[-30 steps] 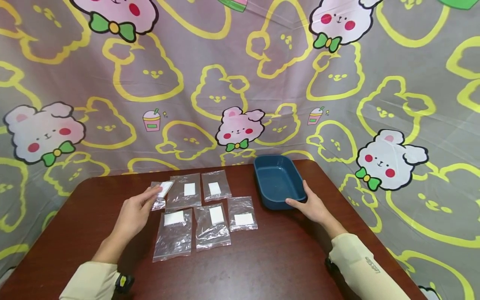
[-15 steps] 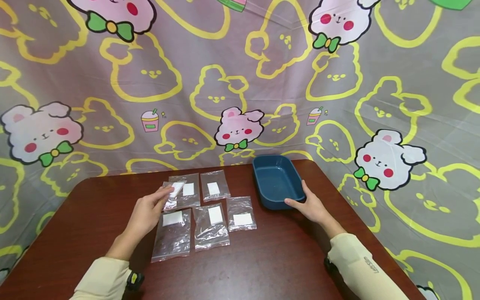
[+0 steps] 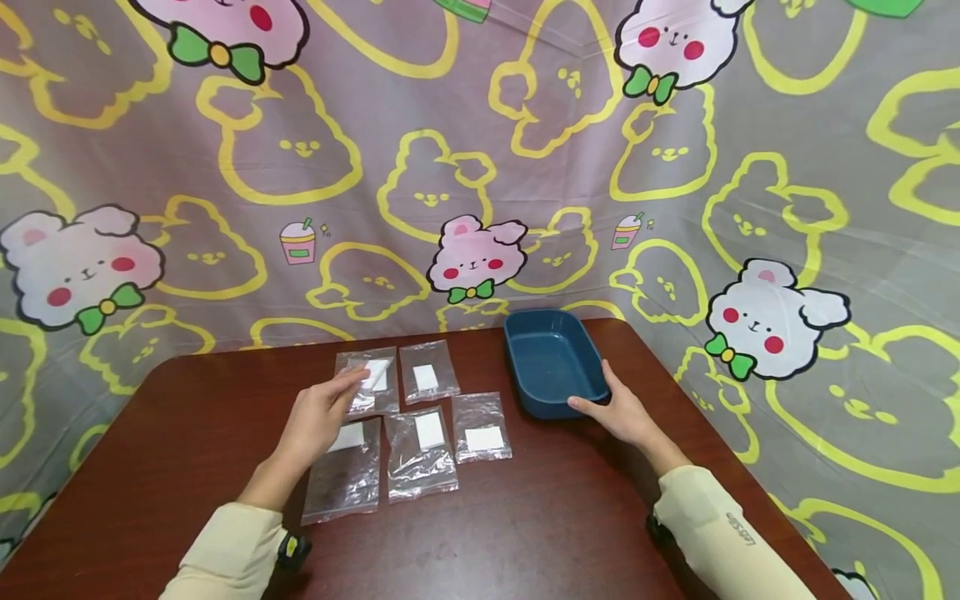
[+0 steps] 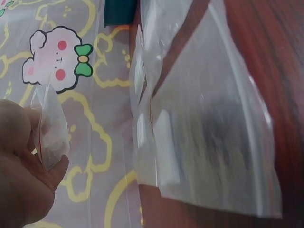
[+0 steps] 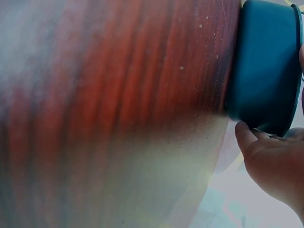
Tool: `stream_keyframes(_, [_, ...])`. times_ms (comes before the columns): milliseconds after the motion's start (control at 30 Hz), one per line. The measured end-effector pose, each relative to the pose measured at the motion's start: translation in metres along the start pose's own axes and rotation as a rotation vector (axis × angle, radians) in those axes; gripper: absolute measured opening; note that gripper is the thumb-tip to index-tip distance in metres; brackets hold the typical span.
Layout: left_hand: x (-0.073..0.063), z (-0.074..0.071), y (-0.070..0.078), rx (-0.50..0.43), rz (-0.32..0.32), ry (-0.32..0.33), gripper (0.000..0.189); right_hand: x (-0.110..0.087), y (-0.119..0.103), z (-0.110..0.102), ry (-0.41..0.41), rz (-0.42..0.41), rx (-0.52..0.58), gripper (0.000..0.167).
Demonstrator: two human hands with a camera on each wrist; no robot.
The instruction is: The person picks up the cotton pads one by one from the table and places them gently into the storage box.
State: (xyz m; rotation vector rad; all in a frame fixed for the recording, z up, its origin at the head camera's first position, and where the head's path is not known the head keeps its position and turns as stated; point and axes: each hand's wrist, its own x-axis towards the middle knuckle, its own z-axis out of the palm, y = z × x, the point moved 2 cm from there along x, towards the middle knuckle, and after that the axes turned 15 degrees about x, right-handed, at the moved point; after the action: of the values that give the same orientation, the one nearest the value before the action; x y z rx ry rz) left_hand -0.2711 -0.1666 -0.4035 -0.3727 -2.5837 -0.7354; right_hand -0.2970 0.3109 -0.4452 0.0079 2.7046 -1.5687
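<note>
My left hand [image 3: 315, 417] pinches a small clear zip bag [image 4: 52, 128] with something white in it, between thumb and fingers. It hovers over the rear-left bag [image 3: 365, 357] on the table and partly covers it. Below the hand lies the front-left bag [image 3: 345, 483]; its white rectangle is partly hidden by the hand. My right hand [image 3: 622, 410] grips the near right corner of a dark blue rectangular basin [image 3: 551, 409], thumb at the near side and fingers along the right side. In the head view, nothing shows inside the basin.
More clear zip bags with white rectangles lie flat between the hands: a front-middle bag [image 3: 422, 475], a right bag [image 3: 482, 417] and a rear bag [image 3: 431, 357]. The brown table [image 3: 510, 533] ends at a patterned curtain [image 3: 405, 108] behind and to the right.
My left hand has moved right with its bag, from the left end of the rear row to above the rear-left bag. The right hand and basin stay in place.
</note>
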Motion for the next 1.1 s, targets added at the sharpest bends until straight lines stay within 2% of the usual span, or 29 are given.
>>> stream_keyframes(300, [0.012,0.013,0.018,-0.031,0.052,0.050,0.028,-0.001,-0.002,-0.003,0.001,0.007,-0.001,0.121])
stream_keyframes(567, [0.016,0.026,0.031,-0.063,0.061,0.003,0.029,-0.001,0.003,0.000,-0.009,-0.011,0.009,0.121])
stream_keyframes(800, [0.025,0.038,0.047,-0.109,0.099,0.012,0.027,0.001,0.003,0.001,-0.004,-0.035,0.009,0.120])
stream_keyframes(1100, [0.033,0.051,0.065,-0.140,0.116,-0.019,0.027,-0.001,0.005,0.002,0.004,-0.018,0.005,0.120])
